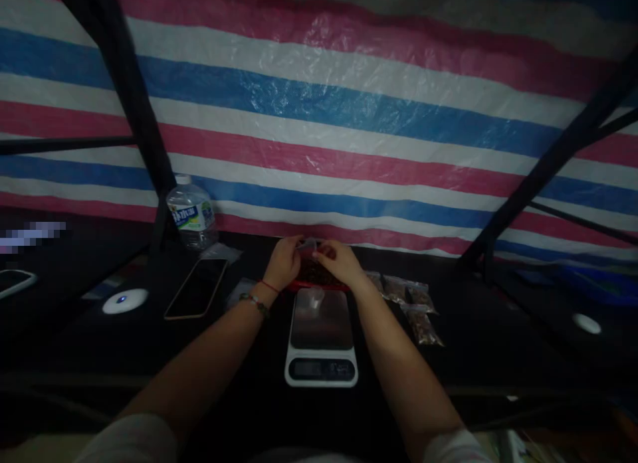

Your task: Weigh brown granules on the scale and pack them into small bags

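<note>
Table [249,357]: kitchen scale [321,343] at centre, nearest the person. At 12 o'clock of the scale, a tray [319,277], touching its far edge. Over the tray, left hand [284,260] and right hand [341,260], meeting on a small packet [308,245]. At 2 o'clock, filled packets [411,303] in a row. At 10 o'clock, a phone [197,288] lying flat; beyond it at 11 o'clock, a water bottle [192,214] upright against the tarpaulin [349,117]. At 9 o'clock, a round puck [125,301].

Small bag [308,245]: clear plastic, pale grey in dim light, contents not discernible. Held off the bench, pinched at both ends by fingers, roughly level. Position: above the red tray [319,285], near the bench's far edge, centre.
</note>
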### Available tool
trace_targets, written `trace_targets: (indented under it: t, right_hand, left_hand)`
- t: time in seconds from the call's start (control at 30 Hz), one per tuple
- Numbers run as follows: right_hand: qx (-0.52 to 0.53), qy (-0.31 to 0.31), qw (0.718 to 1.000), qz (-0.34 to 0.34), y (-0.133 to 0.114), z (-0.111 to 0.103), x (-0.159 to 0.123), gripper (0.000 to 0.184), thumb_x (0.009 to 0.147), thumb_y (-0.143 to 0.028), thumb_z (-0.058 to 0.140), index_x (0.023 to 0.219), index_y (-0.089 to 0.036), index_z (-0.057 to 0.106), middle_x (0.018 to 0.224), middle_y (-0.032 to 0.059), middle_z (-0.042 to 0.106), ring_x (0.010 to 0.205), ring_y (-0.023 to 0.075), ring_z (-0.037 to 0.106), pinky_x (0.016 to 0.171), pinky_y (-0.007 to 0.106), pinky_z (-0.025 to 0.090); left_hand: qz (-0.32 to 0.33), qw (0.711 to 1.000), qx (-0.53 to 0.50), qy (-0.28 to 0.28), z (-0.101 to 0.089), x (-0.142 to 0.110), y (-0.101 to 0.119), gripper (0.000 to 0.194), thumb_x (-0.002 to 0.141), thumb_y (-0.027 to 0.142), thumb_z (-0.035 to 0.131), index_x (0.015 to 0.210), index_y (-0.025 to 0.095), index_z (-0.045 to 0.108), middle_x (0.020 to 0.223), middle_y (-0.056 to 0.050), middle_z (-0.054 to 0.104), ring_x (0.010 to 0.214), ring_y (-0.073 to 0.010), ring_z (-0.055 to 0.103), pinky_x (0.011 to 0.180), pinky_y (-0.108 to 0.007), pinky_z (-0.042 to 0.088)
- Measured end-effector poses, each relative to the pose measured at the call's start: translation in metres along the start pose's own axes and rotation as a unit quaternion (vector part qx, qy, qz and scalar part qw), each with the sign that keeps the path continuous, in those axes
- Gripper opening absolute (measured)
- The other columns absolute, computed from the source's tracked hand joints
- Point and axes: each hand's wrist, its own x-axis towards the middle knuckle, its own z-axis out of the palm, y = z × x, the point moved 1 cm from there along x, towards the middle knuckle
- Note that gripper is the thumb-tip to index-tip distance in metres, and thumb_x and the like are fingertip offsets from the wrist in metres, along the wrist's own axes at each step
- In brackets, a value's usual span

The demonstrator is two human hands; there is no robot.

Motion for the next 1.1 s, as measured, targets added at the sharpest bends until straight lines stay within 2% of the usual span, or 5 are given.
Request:
trace_targets:
  t: [0.17,0.37,0.53,0.73,1.1]
  right_hand:
    - [0.045,-0.018,0.999,0.019,0.04,0.026,-0.016,0.015,0.077,-0.028,0.055,0.074,-0.018,0.066,0.069,0.0012,0.064,0.062,0.0146,0.056,0.06,0.026,0.04]
    - [0.165,-0.036,0.985,0.031,0.048,0.036,-0.025,0.017,0.076,-0.03,0.053,0.079,-0.018,0.064,0.071,0.0004,0.062,0.066,0.0144,0.056,0.061,0.024,0.042]
    - [0.186,0.007,0.982,0.02,0.046,0.039,-0.026,0.013,0.076,-0.029,0.054,0.076,-0.018,0.06,0.072,0.001,0.061,0.067,0.0148,0.055,0.064,0.025,0.044]
    - [0.102,-0.021,0.994,-0.037,0.038,0.04,-0.03,0.012,0.079,-0.023,0.052,0.071,-0.018,0.06,0.071,0.0013,0.06,0.066,0.0147,0.054,0.062,0.025,0.043]
    - [0.043,-0.052,0.996,-0.058,0.037,0.038,-0.029,0.012,0.08,-0.022,0.054,0.07,-0.019,0.059,0.071,0.001,0.059,0.067,0.0146,0.054,0.064,0.025,0.041]
  left_hand:
    - [0.029,0.998,-0.032,-0.04,0.004,-0.003,0.004,0.044,0.079,0.007,0.038,0.121,0.014,0.05,0.105,-0.01,0.061,0.102,-0.0208,0.055,0.095,-0.041,0.043]
    - [-0.051,0.997,0.052,0.022,0.0,-0.001,0.004,0.024,0.077,0.012,0.052,0.096,0.018,0.065,0.117,-0.011,0.055,0.114,-0.0259,0.048,0.101,-0.046,0.037]
    - [0.034,0.987,-0.077,-0.134,0.001,-0.004,0.016,0.015,0.082,0.022,0.053,0.09,0.018,0.065,0.092,-0.006,0.066,0.091,-0.0187,0.06,0.087,-0.034,0.047]
    - [-0.051,0.97,-0.162,-0.173,0.003,-0.01,0.023,0.023,0.085,0.034,0.053,0.092,0.018,0.068,0.086,-0.004,0.071,0.076,-0.0152,0.064,0.07,-0.025,0.049]
    - [-0.094,0.968,-0.168,-0.163,0.003,-0.01,0.02,0.022,0.084,0.028,0.05,0.083,0.017,0.069,0.076,-0.001,0.07,0.066,-0.0123,0.063,0.061,-0.021,0.046]
